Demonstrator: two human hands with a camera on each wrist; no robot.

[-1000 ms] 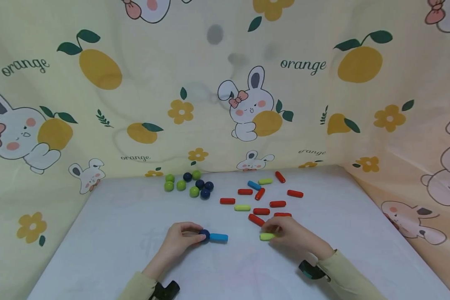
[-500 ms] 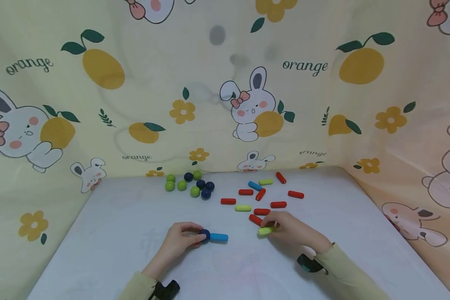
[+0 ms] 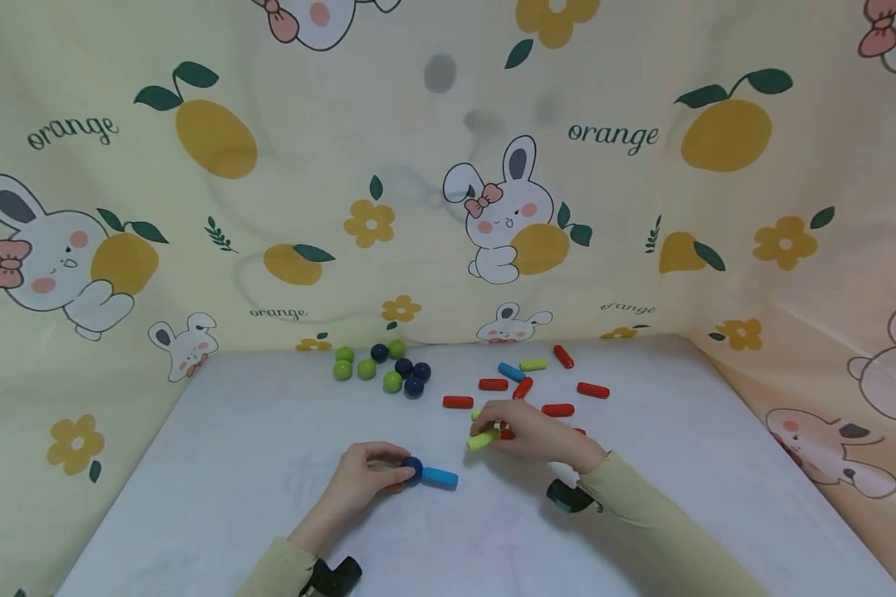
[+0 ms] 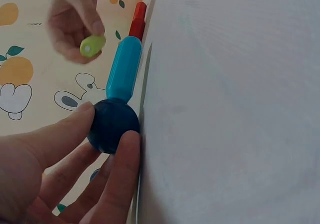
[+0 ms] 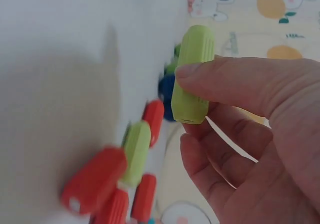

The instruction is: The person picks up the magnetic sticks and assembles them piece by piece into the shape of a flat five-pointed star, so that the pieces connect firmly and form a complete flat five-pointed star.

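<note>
My left hand (image 3: 360, 479) pinches a dark blue ball (image 4: 113, 127) between thumb and fingers, low over the white table. A light blue rod (image 4: 124, 67) is joined to that ball and points to the right in the head view. In the air to its right, my right hand (image 3: 532, 431) holds a yellow-green rod (image 5: 194, 76) between thumb and fingertips, apart from the blue rod. The right wrist view shows the yellow-green rod's ribbed sides and both its ends jutting past the thumb. Several rods behind the right hand are partly hidden by it.
Several green balls (image 3: 367, 369) and dark blue balls (image 3: 414, 387) lie at the back of the table. To the right are scattered red rods (image 3: 458, 402), a second blue rod (image 3: 511, 372) and other yellow-green rods (image 3: 533, 365). A printed curtain (image 3: 418, 274) hangs behind the table.
My right hand has lifted the yellow-green rod off the table and carried it left, toward the blue rod. The left hand keeps its hold on the ball, nearly still.
</note>
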